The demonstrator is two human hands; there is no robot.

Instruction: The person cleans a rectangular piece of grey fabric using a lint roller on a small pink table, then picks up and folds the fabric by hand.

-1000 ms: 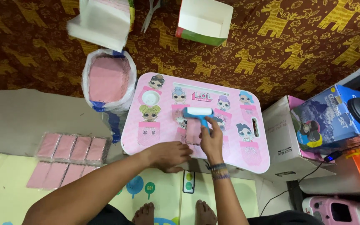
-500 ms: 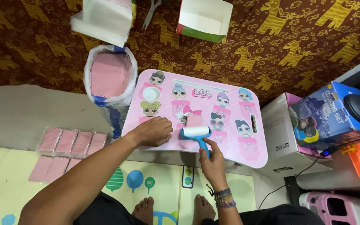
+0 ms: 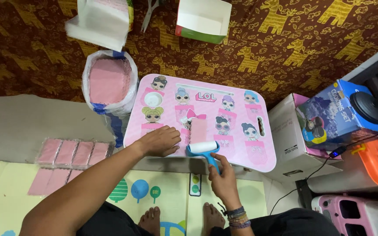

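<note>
Roller [image 3: 203,147] on a pink sheet [image 3: 198,130], near edge of the pink tabletop [image 3: 241,150].
Right hand [image 3: 224,178] closed on the blue handle, the sound grip; roller looks light, sheet thin and limp. Left hand [image 3: 160,141] lies flat beside it.

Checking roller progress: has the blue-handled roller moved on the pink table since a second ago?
Yes. The roller, held by the right hand, has come toward the person, from mid-table over the pink strip to the near edge of the pink table.
</note>
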